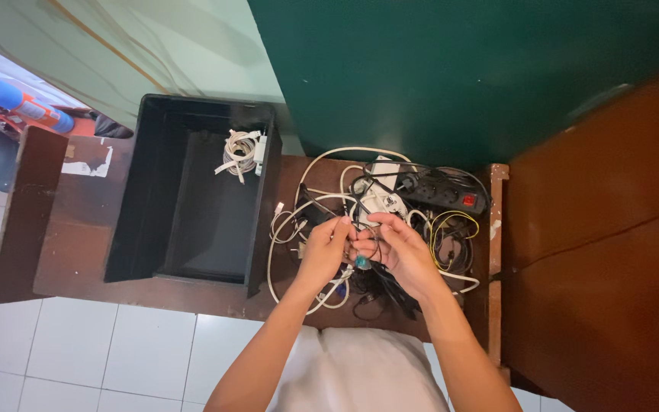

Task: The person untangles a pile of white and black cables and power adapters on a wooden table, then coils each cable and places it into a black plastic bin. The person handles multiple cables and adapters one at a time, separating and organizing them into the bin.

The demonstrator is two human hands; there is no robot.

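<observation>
A: Left to right: black bin (192, 206) holding coiled white cable (239, 152), then cable tangle (375, 221) on tabletop (78, 252).

B: Left hand (322, 252), right hand (398, 248) both pinched on thin black cable (365, 246) above tangle. Best teased loose slowly, no yanking.

Black bin (140, 191), white cables (239, 154) (wooden brown table (78, 229)).

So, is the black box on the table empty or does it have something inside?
Not empty. The black box is open on top and holds one coiled white cable bundle in its far right corner; the rest of its bottom shows bare.
</observation>
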